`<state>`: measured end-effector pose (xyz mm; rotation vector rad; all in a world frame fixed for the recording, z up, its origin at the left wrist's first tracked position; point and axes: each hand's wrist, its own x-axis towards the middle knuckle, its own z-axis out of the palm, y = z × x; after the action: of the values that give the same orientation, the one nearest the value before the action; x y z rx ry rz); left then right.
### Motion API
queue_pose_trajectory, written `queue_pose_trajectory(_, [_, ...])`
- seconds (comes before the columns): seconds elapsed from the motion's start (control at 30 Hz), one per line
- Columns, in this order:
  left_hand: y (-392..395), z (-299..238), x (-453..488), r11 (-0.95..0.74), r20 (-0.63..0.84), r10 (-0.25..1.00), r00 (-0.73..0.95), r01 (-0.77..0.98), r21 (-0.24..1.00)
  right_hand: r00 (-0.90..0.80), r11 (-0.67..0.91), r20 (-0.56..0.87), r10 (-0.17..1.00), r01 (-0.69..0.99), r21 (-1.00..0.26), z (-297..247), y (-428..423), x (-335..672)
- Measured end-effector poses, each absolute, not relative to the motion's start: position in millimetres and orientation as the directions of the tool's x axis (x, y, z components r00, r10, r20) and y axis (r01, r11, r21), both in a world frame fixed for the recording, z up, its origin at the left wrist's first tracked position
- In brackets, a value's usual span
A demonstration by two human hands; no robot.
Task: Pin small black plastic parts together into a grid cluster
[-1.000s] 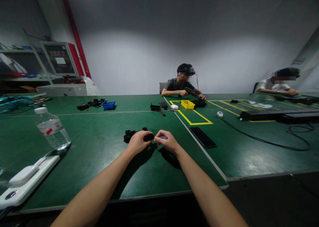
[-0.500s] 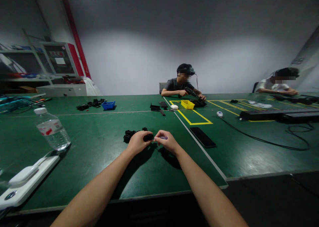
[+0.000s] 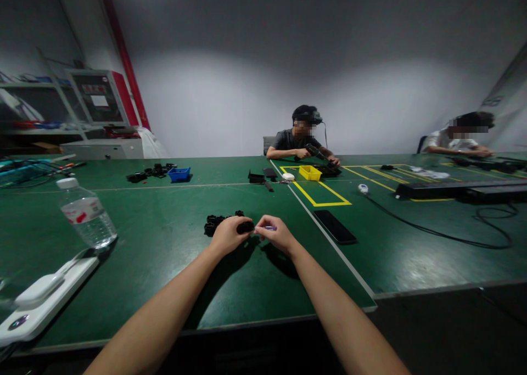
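My left hand is closed around a small black part, whose rounded end shows between thumb and fingers. Close to its right, my right hand pinches a thin, pen-like tool with a purplish shaft. The tool's tip points at the black part; whether it touches cannot be made out. Behind and left of my left hand lies a cluster of black parts on the green table, partly hidden by the hand.
A water bottle and a white power strip stand at the left. A black phone lies to the right. Farther back are a blue bin, a yellow bin and a cable. Two people sit across the table.
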<state>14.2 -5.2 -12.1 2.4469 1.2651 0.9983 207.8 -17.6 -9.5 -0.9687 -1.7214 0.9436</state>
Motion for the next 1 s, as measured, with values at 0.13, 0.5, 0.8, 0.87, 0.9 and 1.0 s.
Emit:
queue_pose_trajectory(0.13, [-6.4, -10.9, 14.5, -0.607, 0.470, 0.787, 0.400, 0.642, 0.469, -0.272, 0.404, 0.344, 0.899, 0.207, -0.891, -9.3, -17.9, 207.7])
queue_pose_trajectory(0.5, [-6.5, -10.5, 14.2, -0.600, 0.458, 0.792, 0.404, 0.653, 0.462, -0.291, 0.448, 0.363, 0.885, 0.324, -0.833, -6.9, -20.5, 208.5])
queue_pose_trajectory(0.8, [-7.0, -9.6, 14.4, -0.618, 0.468, 0.776, 0.424, 0.661, 0.426, -0.302, 0.478, 0.387, 0.871, 0.342, -0.809, -7.1, -21.6, 207.5])
queue_pose_trajectory(0.87, [-7.1, -9.5, 14.4, -0.617, 0.465, 0.777, 0.425, 0.662, 0.425, -0.303, 0.480, 0.389, 0.870, 0.342, -0.808, -7.0, -21.8, 207.5])
queue_pose_trajectory(0.9, [-7.1, -9.4, 14.4, -0.616, 0.463, 0.778, 0.425, 0.662, 0.427, -0.304, 0.482, 0.390, 0.869, 0.343, -0.806, -7.0, -21.8, 207.6])
queue_pose_trajectory(1.0, [-7.3, -9.1, 14.5, -0.611, 0.455, 0.783, 0.423, 0.660, 0.438, -0.304, 0.484, 0.392, 0.868, 0.346, -0.804, -7.3, -21.8, 207.7])
